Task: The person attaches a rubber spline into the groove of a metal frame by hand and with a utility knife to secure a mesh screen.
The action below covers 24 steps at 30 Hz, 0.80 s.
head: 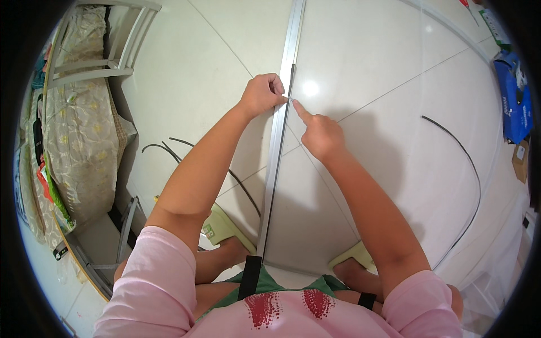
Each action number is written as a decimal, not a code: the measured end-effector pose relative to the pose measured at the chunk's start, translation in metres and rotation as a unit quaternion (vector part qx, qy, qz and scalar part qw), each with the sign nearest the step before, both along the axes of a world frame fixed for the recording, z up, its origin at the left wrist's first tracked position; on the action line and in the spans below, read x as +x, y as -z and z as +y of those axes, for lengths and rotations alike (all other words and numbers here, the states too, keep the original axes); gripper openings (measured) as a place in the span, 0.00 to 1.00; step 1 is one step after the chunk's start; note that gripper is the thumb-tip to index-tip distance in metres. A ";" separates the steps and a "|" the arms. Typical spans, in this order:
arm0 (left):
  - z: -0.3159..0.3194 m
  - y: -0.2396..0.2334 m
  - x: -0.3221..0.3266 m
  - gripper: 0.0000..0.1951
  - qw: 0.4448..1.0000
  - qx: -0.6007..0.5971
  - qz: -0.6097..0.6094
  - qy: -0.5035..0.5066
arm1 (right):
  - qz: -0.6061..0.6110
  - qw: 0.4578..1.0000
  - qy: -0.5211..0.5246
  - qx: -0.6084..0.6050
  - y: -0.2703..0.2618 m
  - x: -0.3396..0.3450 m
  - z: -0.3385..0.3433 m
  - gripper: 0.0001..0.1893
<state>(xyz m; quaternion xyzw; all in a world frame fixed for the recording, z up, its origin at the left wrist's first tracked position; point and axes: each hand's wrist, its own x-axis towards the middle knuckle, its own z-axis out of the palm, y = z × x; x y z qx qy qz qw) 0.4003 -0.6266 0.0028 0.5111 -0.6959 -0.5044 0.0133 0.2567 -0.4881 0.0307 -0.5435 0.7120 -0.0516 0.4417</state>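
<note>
A long silvery metal profile (277, 143) lies on the tiled floor between my feet and runs away from me. A thin black strip (292, 76) runs along its right edge. My left hand (264, 95) rests over the profile, thumb and finger at a small light-coloured piece (290, 99) on the strip; whether it grips the piece cannot be told. My right hand (323, 133) is just right of the profile, its index finger extended to the same small piece and the other fingers curled.
Loose black strips (243, 188) lie left of the profile, and another curved strip (475, 169) lies at right. A grey metal frame (127, 42) and patterned fabric (80, 148) are at left. A blue package (512, 99) and a cardboard box (520, 162) stand at the right edge.
</note>
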 end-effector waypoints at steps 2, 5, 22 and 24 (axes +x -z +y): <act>0.003 -0.002 0.000 0.10 1.000 -0.029 0.000 0.007 | -0.014 1.000 0.010 -0.014 -0.001 -0.002 0.000 0.38; 0.005 -0.014 -0.013 0.12 0.997 -0.074 0.029 -0.001 | -0.024 0.998 0.030 -0.048 0.011 -0.012 0.004 0.38; -0.021 -0.015 -0.022 0.05 0.996 -0.040 -0.013 0.081 | 0.007 0.997 0.025 -0.078 0.016 -0.006 0.002 0.37; -0.021 -0.018 -0.024 0.06 0.996 -0.037 -0.013 0.078 | 0.001 0.997 0.018 -0.071 0.015 -0.007 0.002 0.37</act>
